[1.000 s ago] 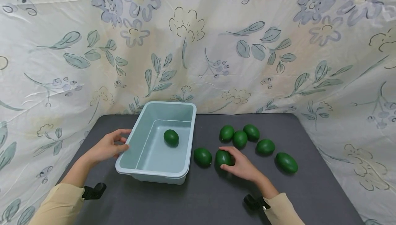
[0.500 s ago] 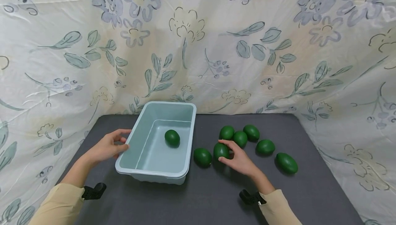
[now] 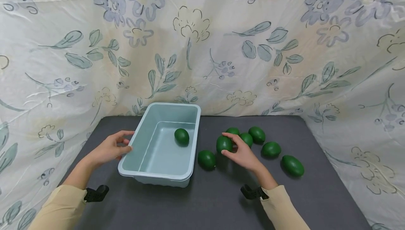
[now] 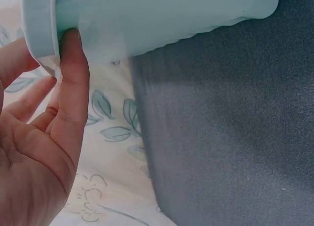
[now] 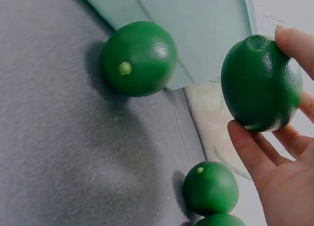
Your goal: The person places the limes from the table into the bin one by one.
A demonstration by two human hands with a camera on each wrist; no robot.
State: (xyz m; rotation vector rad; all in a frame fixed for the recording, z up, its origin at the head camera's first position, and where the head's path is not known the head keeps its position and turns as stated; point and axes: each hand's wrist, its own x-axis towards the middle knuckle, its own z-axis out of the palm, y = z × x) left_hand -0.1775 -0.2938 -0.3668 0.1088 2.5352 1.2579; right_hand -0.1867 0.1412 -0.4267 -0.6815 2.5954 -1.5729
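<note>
My right hand (image 3: pixel 242 152) grips a dark green, glossy avocado (image 3: pixel 224 145) between thumb and fingertips. In the right wrist view this held avocado (image 5: pixel 262 84) is raised off the table. At the left, my left hand (image 3: pixel 110 147) touches the long side of a pale blue-green plastic tub (image 3: pixel 158 178). The left wrist view has one digit of that hand (image 4: pixel 44 133) under the lip of the tub (image 4: pixel 162 20), against its outer wall. One avocado (image 3: pixel 181 137) lies inside the tub, near its right wall.
Another avocado (image 3: pixel 207 160) lies beside the tub's right wall. Several more are spread to the right, including an avocado (image 3: pixel 271 149) and a longer one (image 3: pixel 292 165). A floral cloth (image 3: pixel 202 47) hangs behind and beside the dark grey table (image 3: pixel 202 209).
My right hand has lifted the gripped avocado and carried it slightly away from me and left. The avocado in the tub has rolled right. My left hand has stayed in place.
</note>
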